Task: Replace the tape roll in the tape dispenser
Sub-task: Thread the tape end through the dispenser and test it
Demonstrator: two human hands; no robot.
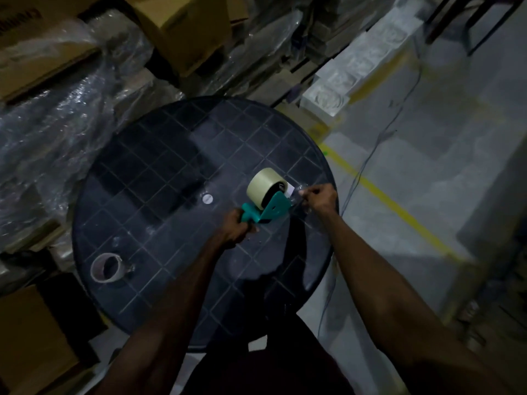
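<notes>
I'm clamping my left hand [238, 230] on the teal tape dispenser [266, 210] handle over the bench [159, 172], new tape roll [263, 188] already seated, right hand [318, 197] pinching the loose tape end [298, 192], so I'm pulling straight and taut.

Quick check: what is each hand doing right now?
Left hand: grips the teal tape dispenser by its handle.
Right hand: pinches the clear tape end pulled from the roll.
</notes>
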